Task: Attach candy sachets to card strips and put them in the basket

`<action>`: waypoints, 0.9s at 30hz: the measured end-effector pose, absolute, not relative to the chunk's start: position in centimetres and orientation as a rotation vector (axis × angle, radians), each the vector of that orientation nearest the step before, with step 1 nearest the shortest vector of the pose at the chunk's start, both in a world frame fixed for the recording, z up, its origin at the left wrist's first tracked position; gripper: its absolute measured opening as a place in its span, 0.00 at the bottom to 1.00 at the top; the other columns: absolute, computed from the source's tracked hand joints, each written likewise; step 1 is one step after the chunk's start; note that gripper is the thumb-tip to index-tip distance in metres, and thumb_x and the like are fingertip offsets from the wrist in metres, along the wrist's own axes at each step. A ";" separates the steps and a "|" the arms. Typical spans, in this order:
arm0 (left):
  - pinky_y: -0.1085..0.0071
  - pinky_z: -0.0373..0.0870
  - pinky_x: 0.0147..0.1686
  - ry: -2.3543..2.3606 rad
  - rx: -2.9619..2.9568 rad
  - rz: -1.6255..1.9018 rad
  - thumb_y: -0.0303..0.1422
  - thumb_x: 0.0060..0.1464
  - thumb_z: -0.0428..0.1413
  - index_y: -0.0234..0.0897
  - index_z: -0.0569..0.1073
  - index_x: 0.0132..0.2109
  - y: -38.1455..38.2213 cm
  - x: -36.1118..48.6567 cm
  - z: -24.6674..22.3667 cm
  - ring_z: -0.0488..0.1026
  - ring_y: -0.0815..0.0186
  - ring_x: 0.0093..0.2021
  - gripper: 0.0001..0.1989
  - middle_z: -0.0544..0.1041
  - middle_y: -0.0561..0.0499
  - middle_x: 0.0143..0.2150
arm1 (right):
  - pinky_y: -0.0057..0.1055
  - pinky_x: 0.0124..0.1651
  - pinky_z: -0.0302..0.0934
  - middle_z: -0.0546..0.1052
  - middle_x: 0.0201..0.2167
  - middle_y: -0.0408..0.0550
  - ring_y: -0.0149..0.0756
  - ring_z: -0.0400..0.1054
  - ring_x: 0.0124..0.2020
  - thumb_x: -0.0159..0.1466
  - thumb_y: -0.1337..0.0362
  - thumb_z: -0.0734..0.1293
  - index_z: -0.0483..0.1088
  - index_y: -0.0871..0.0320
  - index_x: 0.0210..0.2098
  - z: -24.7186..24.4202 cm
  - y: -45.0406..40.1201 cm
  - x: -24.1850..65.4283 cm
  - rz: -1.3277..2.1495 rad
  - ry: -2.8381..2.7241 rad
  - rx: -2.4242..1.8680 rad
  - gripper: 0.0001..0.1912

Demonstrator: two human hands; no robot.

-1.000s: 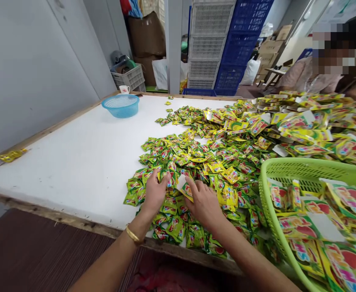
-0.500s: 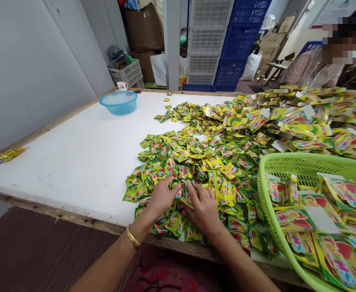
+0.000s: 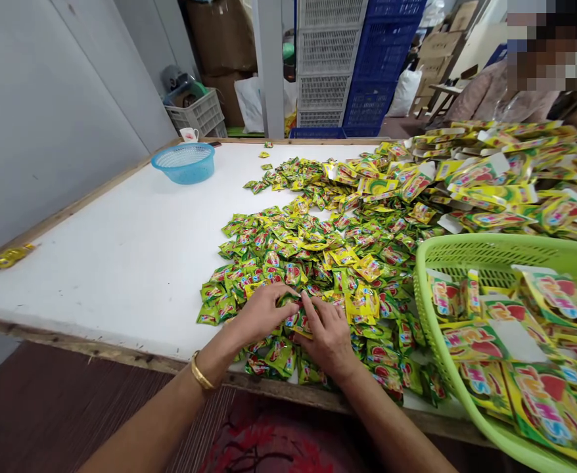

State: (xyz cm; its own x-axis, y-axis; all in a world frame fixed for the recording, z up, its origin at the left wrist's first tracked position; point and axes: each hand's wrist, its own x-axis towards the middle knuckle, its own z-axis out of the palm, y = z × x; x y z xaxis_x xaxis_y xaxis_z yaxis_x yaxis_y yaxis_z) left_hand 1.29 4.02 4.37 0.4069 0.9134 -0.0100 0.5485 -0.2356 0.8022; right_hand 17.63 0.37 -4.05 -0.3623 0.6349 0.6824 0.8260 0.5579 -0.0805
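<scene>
A broad heap of small green and yellow candy packets [image 3: 269,256] covers the middle of the white table [image 3: 121,230]. My left hand [image 3: 263,312], with a gold bangle on its wrist, curls its fingers and thumb around a green packet at the near part of the heap. Beside it, fingertips almost meeting the left ones, my right hand [image 3: 328,332] is bent over a candy packet [image 3: 299,322] with red and pale lettering. The fingers partly cover what lies between the two hands.
A lime-green basket [image 3: 431,315] of printed candy boxes stands at my right. More flat yellow boxes [image 3: 490,190] are piled behind it. A blue basket [image 3: 184,171] and a cup [image 3: 188,135] sit at the far left. Another person [image 3: 485,98] is at the far right; crates [image 3: 328,66] stand behind.
The view has shifted slightly, so the table appears higher. My left hand has closed in over the packet, closer to my right hand, which stays nearly in place.
</scene>
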 end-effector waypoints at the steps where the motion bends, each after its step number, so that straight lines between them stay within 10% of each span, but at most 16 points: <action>1: 0.71 0.64 0.38 1.286 1.909 0.643 0.31 0.48 0.52 0.37 0.76 0.35 3.9 1.4 4.3 0.70 0.65 0.36 0.09 0.76 0.51 0.35 | 0.37 0.41 0.55 0.71 0.43 0.57 0.43 0.63 0.41 0.63 0.54 0.61 0.44 0.65 0.66 -4.0 0.4 17.6 -0.354 -2.122 -1.173 0.38; 27: 0.70 0.64 0.40 1.348 1.973 0.582 0.28 0.50 0.50 0.37 0.76 0.33 4.1 3.1 4.1 0.70 0.65 0.35 0.10 0.75 0.51 0.32 | 0.36 0.42 0.57 0.74 0.47 0.61 0.42 0.67 0.40 0.64 0.56 0.59 0.39 0.72 0.65 -3.5 0.3 17.8 -0.361 -2.059 -1.111 0.39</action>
State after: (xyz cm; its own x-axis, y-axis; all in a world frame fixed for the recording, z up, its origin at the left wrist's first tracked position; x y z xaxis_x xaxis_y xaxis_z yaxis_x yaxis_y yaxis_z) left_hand 3.10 4.06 4.14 0.3673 0.9301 -0.0084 0.6319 -0.2429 0.7360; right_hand 17.84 0.29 -3.46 -0.3375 0.5934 0.7307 0.8065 0.5826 -0.1005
